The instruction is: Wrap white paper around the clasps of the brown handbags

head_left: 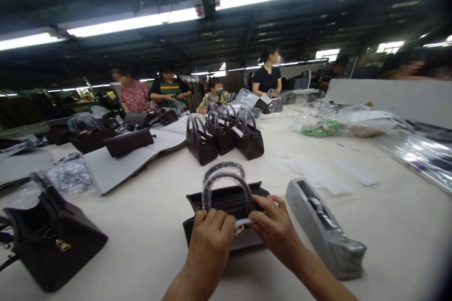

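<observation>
A dark brown handbag (226,194) stands open at the top in front of me, its two handles (225,176) wrapped in clear plastic. A short white strip (243,222) spans the gap between my hands at the bag's front, above a gold-coloured fitting. My left hand (213,235) is closed at the left handle base, fingers curled on the strip's left end. On the other side, my right hand (274,222) pinches the strip's right end beside the right handle base. A grey tape dispenser (325,230) lies close to the right of that hand.
Another dark handbag (60,237) stands at the left front. Several finished-looking bags (226,136) stand together beyond mine. White paper strips (321,174), plastic wrap (318,128) and clear film sheets (423,155) lie on the right. Several people (267,77) are across the white table (141,235).
</observation>
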Available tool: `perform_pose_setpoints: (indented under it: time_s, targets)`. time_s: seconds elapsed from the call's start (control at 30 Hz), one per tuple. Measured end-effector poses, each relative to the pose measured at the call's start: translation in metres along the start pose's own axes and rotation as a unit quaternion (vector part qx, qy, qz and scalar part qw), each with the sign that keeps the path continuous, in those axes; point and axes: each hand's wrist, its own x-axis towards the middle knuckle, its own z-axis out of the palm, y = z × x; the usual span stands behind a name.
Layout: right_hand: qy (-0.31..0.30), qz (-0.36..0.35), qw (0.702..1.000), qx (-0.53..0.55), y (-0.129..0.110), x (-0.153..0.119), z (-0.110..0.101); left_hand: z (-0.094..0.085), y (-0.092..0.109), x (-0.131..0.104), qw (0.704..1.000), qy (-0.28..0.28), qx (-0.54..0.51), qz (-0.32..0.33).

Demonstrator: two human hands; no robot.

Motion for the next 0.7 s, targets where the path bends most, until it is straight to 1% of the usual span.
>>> perform_pose_setpoints:
  time_s: [0.07,0.13,0.2,0.23,0.27,0.3,0.33,0.37,0.4,0.43,0.47,0.5,0.53,0.57,0.6,0.63,0.67,0.7]
  targets:
    - [-0.004,-0.004,1.000,0.019,0.003,0.001,0.002,0.001,0.000,-0.001,1.000,0.012,0.004,0.020]
    - [-0.005,-0.009,1.000,0.028,0.007,0.003,0.003,0.001,0.002,-0.001,0.999,0.009,0.019,0.038]
    - [-0.009,-0.015,0.999,0.032,0.009,0.002,0.000,0.002,0.005,0.001,0.998,-0.009,0.026,0.048]
    - [-0.003,-0.013,0.999,0.038,0.009,-0.001,-0.003,0.003,0.006,0.003,0.998,-0.023,0.023,0.046]
    - [0.020,0.002,0.999,0.049,0.007,-0.006,-0.006,0.005,0.007,0.005,0.998,-0.040,0.016,0.041]
    - [0.056,0.040,0.995,0.067,0.005,-0.012,-0.009,0.006,0.008,0.007,0.998,-0.055,0.009,0.036]
    - [0.091,0.108,0.985,0.096,0.000,-0.021,-0.011,0.007,0.008,0.009,0.997,-0.066,0.004,0.031]
    - [0.111,0.200,0.964,0.139,-0.006,-0.031,-0.012,0.008,0.007,0.011,0.997,-0.072,0.001,0.029]
    - [0.107,0.306,0.924,0.201,-0.013,-0.041,-0.011,0.009,0.007,0.012,0.997,-0.073,-0.003,0.030]
    - [0.083,0.411,0.865,0.275,-0.021,-0.051,-0.007,0.009,0.007,0.012,0.997,-0.069,-0.008,0.032]
    - [0.050,0.496,0.792,0.354,-0.029,-0.059,-0.002,0.009,0.007,0.013,0.998,-0.060,-0.014,0.035]
    - [0.026,0.553,0.715,0.428,-0.036,-0.065,0.005,0.009,0.007,0.013,0.998,-0.051,-0.022,0.038]
    - [0.027,0.586,0.645,0.489,-0.042,-0.070,0.013,0.008,0.008,0.012,0.998,-0.045,-0.029,0.042]
    - [0.053,0.603,0.588,0.537,-0.047,-0.072,0.022,0.008,0.008,0.012,0.997,-0.043,-0.035,0.045]
    - [0.091,0.610,0.543,0.571,-0.051,-0.072,0.029,0.007,0.009,0.012,0.997,-0.046,-0.039,0.046]
    - [0.127,0.608,0.507,0.597,-0.054,-0.071,0.036,0.007,0.011,0.012,0.997,-0.053,-0.040,0.046]
    - [0.157,0.602,0.480,0.619,-0.056,-0.069,0.041,0.006,0.011,0.012,0.996,-0.062,-0.037,0.047]
    - [0.179,0.593,0.460,0.635,-0.057,-0.066,0.044,0.006,0.012,0.013,0.996,-0.069,-0.034,0.047]
